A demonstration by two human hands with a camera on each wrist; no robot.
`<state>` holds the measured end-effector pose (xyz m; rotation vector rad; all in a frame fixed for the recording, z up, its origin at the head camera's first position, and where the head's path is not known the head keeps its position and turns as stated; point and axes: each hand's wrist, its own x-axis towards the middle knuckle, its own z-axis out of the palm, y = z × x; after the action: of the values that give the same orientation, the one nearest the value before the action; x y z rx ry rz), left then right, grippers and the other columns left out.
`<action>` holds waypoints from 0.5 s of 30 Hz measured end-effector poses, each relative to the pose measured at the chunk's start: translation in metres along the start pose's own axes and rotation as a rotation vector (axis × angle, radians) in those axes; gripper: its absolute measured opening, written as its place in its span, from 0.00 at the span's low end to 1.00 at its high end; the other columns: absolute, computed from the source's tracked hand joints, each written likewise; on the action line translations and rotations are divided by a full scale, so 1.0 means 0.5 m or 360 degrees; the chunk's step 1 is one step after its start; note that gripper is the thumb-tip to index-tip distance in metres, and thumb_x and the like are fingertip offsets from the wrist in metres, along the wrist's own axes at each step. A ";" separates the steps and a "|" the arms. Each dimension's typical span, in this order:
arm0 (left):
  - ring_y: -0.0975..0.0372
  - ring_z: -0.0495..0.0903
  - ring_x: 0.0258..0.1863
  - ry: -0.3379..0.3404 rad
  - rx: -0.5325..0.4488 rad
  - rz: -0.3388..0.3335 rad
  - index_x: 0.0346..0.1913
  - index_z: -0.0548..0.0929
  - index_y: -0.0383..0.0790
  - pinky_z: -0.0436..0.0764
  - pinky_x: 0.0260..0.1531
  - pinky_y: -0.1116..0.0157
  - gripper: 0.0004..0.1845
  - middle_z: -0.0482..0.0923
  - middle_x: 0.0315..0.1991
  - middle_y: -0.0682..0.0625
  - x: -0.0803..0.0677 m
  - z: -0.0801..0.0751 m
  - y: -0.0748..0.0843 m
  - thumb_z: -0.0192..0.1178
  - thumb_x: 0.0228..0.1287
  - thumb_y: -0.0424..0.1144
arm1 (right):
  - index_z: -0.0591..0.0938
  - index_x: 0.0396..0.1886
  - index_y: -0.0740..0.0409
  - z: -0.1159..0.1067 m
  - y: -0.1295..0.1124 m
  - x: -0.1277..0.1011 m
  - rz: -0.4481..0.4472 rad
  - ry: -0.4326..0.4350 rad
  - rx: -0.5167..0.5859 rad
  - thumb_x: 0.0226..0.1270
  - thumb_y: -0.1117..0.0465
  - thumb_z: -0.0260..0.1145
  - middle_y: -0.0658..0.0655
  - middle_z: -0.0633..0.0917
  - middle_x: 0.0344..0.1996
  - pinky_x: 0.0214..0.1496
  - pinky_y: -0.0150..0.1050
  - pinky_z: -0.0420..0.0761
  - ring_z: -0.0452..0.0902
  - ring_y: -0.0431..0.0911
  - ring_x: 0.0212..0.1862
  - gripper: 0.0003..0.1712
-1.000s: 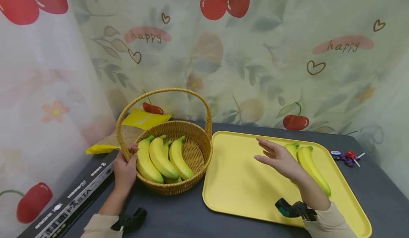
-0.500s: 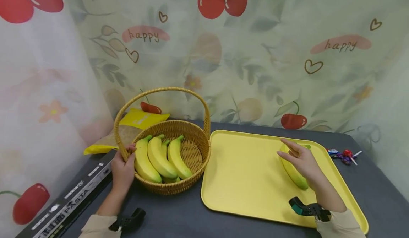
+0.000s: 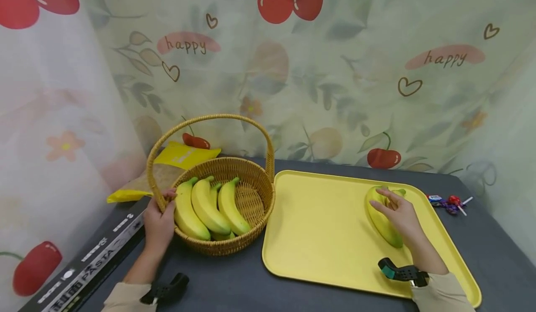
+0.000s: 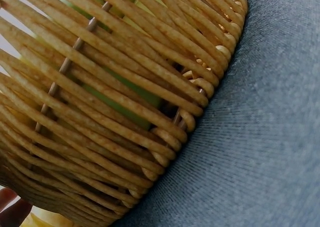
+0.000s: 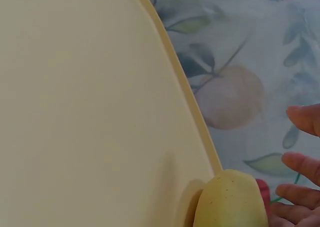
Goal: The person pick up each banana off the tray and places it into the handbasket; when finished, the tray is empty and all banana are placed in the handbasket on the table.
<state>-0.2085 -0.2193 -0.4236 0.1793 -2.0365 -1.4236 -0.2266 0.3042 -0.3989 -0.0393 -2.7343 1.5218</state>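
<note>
My left hand (image 3: 159, 223) grips the wicker basket (image 3: 226, 247) at its left side, where the handle meets the rim. Several yellow bananas (image 3: 209, 209) with green ends lie in the basket. On the right part of the yellow tray (image 3: 318, 228) lie two bananas (image 3: 380, 223), one mostly covered by my right hand (image 3: 399, 216). That hand is over them with its thumb and fingers spread apart. In the right wrist view the fingers (image 5: 300, 164) stand beside the banana (image 5: 230, 202), not closed round it. The left wrist view shows mostly the basket's woven wall (image 4: 100, 97).
A yellow-and-brown bag (image 3: 167, 170) lies behind the basket. At the left is a long black pasta box (image 3: 100, 256). Wrapped candies and a lollipop (image 3: 453, 201) lie right of the tray. A printed curtain (image 3: 301, 84) hangs along the dark table's (image 3: 234, 284) back edge.
My right hand has moved right across the tray and then lowered slightly over the bananas. My left hand has kept its grip on the basket. The head view has shifted a little.
</note>
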 end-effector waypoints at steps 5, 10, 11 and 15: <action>0.80 0.70 0.43 -0.0001 0.0000 0.0012 0.45 0.78 0.29 0.66 0.43 0.89 0.10 0.79 0.51 0.38 0.000 0.000 0.000 0.52 0.63 0.28 | 0.60 0.68 0.66 0.009 0.012 0.003 0.0023 0.0030 -0.0021 0.65 0.48 0.59 0.66 0.50 0.72 0.70 0.54 0.54 0.44 0.61 0.72 0.39; 0.79 0.70 0.43 0.0004 0.0007 0.0016 0.44 0.78 0.29 0.66 0.43 0.89 0.09 0.79 0.51 0.38 0.000 0.001 0.000 0.52 0.63 0.28 | 0.61 0.67 0.68 0.013 0.020 0.007 -0.0002 0.0011 -0.0058 0.67 0.56 0.57 0.68 0.50 0.72 0.69 0.53 0.55 0.45 0.61 0.72 0.34; 0.79 0.70 0.43 0.0005 0.0003 0.0015 0.44 0.78 0.29 0.66 0.43 0.89 0.09 0.79 0.51 0.38 0.001 0.001 -0.001 0.52 0.63 0.28 | 0.61 0.67 0.69 0.014 0.023 0.008 -0.0013 0.0010 -0.0064 0.67 0.58 0.57 0.69 0.50 0.71 0.69 0.53 0.55 0.45 0.61 0.72 0.33; 0.80 0.70 0.43 0.0012 -0.0012 0.0013 0.44 0.78 0.29 0.66 0.43 0.89 0.09 0.79 0.51 0.38 0.001 0.001 -0.002 0.52 0.63 0.28 | 0.63 0.66 0.69 0.017 0.034 0.013 -0.0060 0.0009 -0.0153 0.66 0.64 0.58 0.71 0.55 0.70 0.67 0.52 0.57 0.49 0.62 0.71 0.30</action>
<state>-0.2093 -0.2195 -0.4246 0.1724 -2.0233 -1.4233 -0.2332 0.3061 -0.4179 0.0074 -2.7850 1.3781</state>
